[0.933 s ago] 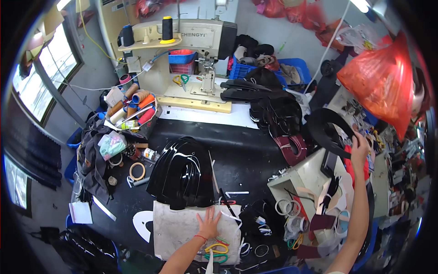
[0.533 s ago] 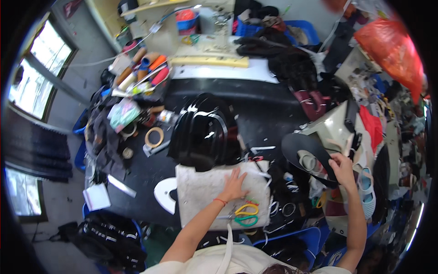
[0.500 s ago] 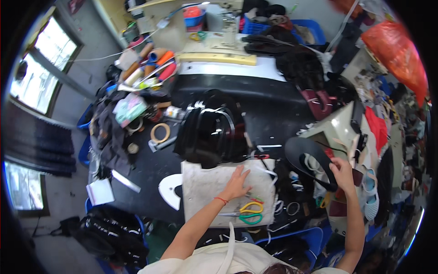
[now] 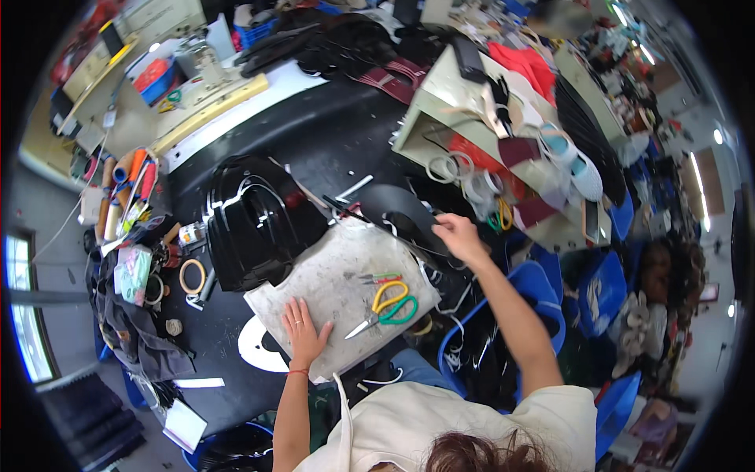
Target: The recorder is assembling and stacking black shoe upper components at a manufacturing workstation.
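Note:
My left hand (image 4: 305,330) lies flat, fingers spread, on the near left part of a worn whitish board (image 4: 334,271). My right hand (image 4: 462,238) pinches the right end of a curved black sheet piece (image 4: 403,211), which is slightly blurred and hangs by the board's far right corner. On the board rest scissors (image 4: 395,307) with one yellow and one green handle loop, and beside them small red-and-green handled snips (image 4: 382,278). Glossy black curved pieces (image 4: 259,224) are stacked against the board's far left edge.
A white curved template (image 4: 258,346) and a tape roll (image 4: 192,277) lie left on the black table. Thread spools (image 4: 126,185) fill the far left. At right stands a cluttered pale box-like stand (image 4: 440,130) with tape rolls, above a blue bin (image 4: 535,295).
The view has turned to the right. My right hand has brought the black piece from beside the pale stand toward the board. My left hand now lies nearer the board's left edge.

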